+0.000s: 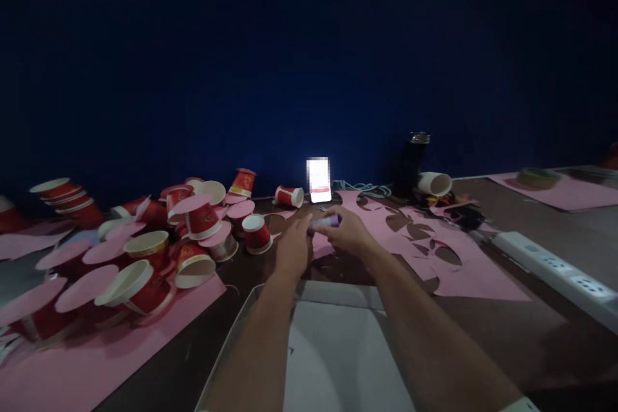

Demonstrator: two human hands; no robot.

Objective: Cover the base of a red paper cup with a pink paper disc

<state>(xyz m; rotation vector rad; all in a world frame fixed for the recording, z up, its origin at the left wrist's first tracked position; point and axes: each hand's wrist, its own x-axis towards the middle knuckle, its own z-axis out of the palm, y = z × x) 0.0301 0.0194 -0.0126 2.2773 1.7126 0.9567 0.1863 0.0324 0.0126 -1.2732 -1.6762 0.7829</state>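
Observation:
Both arms reach out over the table. My right hand (351, 232) is closed around a purple glue stick (326, 223), which lies nearly level between my hands. At the other end of the tube are the fingers of my left hand (295, 247), curled in and seen from behind, so their exact hold on it is hidden. Under the hands lies a small piece of pink paper (321, 246). Left of my left hand stands a red and white paper cup (257, 235). A lit phone (319, 180) stands upright just beyond both hands.
Many red paper cups, several with pink paper discs (87, 288), crowd the left side. Cut pink sheets (476, 277) lie to the right, near a white power strip (555, 270) and a dark bottle (412, 161). A white box lid (338, 347) is below my forearms.

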